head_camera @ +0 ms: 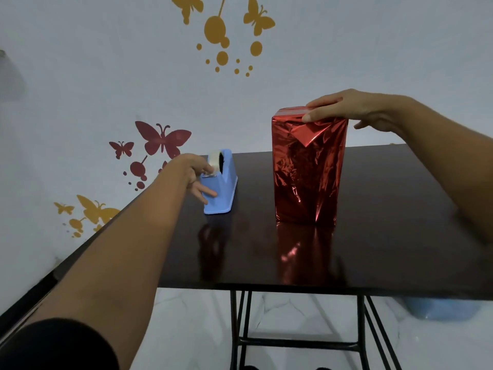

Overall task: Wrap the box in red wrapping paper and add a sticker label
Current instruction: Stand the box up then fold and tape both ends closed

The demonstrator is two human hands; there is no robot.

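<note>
Right grip, fingers flat, presses the top of the red-wrapped box, centre right; left grip pinches tape at the blue dispenser, centre, on the desk.

Home room: butterfly wall decals on pale wall, dark folding table, marble-look tiled floor.

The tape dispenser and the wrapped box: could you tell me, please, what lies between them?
Nothing: in the head view, only bare dark table top separates the tape dispenser from the wrapped box.
</note>
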